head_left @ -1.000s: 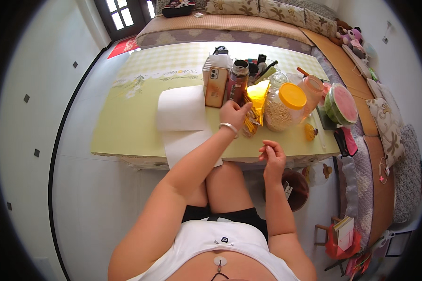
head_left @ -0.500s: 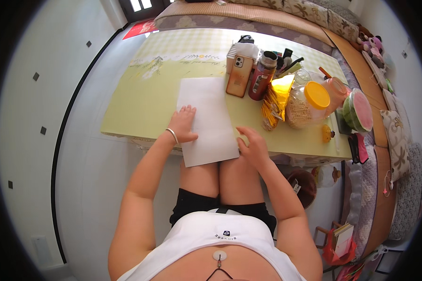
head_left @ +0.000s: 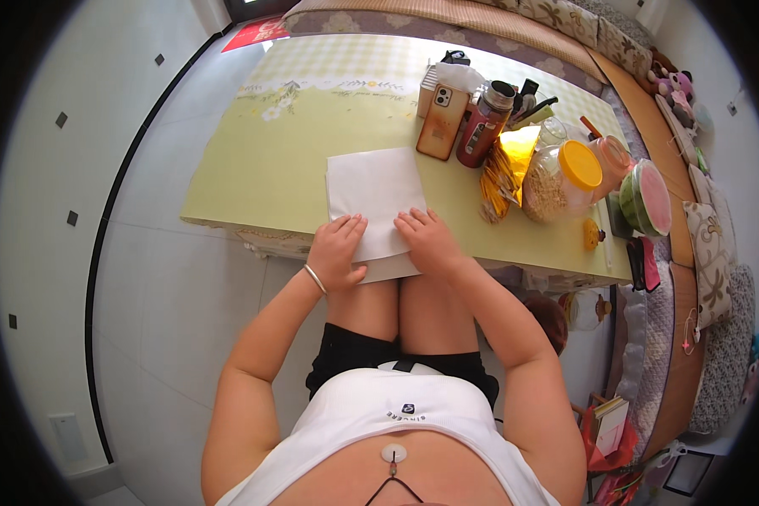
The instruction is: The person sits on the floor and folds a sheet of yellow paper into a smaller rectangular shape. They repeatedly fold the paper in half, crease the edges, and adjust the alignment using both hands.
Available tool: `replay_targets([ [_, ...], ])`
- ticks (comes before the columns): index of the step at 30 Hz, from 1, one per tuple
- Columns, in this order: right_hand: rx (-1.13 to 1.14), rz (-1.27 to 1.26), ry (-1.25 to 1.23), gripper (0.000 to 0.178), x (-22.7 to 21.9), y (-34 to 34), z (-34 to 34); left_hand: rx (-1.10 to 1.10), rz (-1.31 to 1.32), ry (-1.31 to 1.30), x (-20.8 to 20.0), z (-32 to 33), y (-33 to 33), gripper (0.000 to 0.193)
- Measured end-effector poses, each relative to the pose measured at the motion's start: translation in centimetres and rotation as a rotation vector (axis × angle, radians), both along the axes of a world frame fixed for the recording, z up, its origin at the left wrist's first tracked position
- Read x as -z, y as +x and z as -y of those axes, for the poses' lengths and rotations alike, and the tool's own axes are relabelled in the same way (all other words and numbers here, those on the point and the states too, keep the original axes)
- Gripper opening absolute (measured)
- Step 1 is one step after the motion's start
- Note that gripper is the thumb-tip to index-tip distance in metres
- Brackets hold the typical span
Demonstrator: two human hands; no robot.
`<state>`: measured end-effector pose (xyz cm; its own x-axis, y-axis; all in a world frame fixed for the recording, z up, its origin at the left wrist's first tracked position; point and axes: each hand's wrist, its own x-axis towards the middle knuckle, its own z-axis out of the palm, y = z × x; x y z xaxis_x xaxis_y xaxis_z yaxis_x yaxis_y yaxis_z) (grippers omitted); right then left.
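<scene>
A white sheet of paper (head_left: 375, 181) lies on the near edge of the table, in layers. Its upper layer ends short of the lower one, so a strip (head_left: 390, 269) shows at the near side and reaches past the table edge over my thighs. My left hand (head_left: 337, 251), with a pale bangle (head_left: 315, 279) at the wrist, rests on the paper's left side, fingers stretched and thumb apart on the near strip. On the right side, the fingers of my right hand (head_left: 430, 243) lie flat on the upper layer; that hand's thumb is hidden.
Right of the paper stand a phone (head_left: 444, 122), a dark red bottle (head_left: 486, 126), a gold packet (head_left: 514, 160), a yellow-lidded jar (head_left: 557, 187) and a cut watermelon (head_left: 645, 200). A small yellow figure (head_left: 593, 234) sits near the table's right edge.
The paper now lies in offset layers and reaches less far toward me. My right hand has moved onto it from beside its edge; my left hand has come nearer to me.
</scene>
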<state>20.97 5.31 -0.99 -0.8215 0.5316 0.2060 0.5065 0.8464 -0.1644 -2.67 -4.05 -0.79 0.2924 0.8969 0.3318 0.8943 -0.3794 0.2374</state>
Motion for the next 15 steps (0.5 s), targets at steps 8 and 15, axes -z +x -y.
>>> replay_targets([
  [8, 0.184, -0.581, -0.595, 0.012, 1.6, 2.8, -1.8, 0.053, 0.460, 0.099, 1.3, 0.0, -2.4, 0.036],
  [15, 0.467, -0.700, -0.742, 0.019, 1.9, -0.3, -4.1, -0.504, 0.604, 0.029, 3.0, -2.4, -0.6, 0.013],
])
